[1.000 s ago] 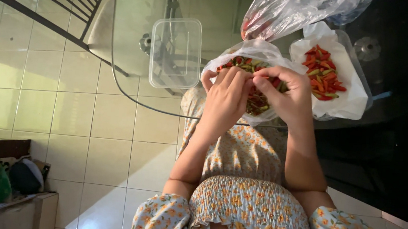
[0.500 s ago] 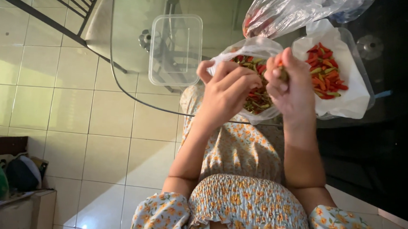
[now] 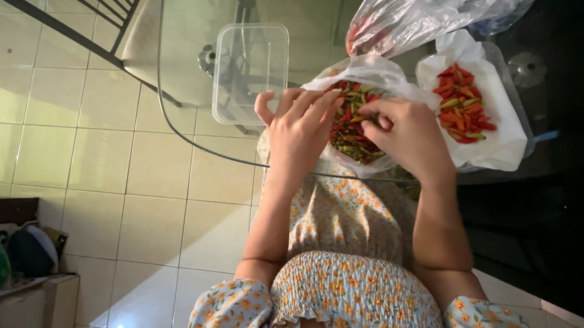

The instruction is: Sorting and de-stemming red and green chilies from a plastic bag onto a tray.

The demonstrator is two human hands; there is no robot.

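Hands (image 3: pixel 302 126) (image 3: pixel 405 133) curled over chilli bag (image 3: pixel 365 72)

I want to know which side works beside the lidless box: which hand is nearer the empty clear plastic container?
Left. The left hand lies just beside the clear container, at its near corner. The right hand is farther off, across the bag of chilies.

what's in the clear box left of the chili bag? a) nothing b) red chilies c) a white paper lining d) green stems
a: the clear box shows only the glass table through it, while the chilies sit in the bag under both hands and in the paper-lined tray.
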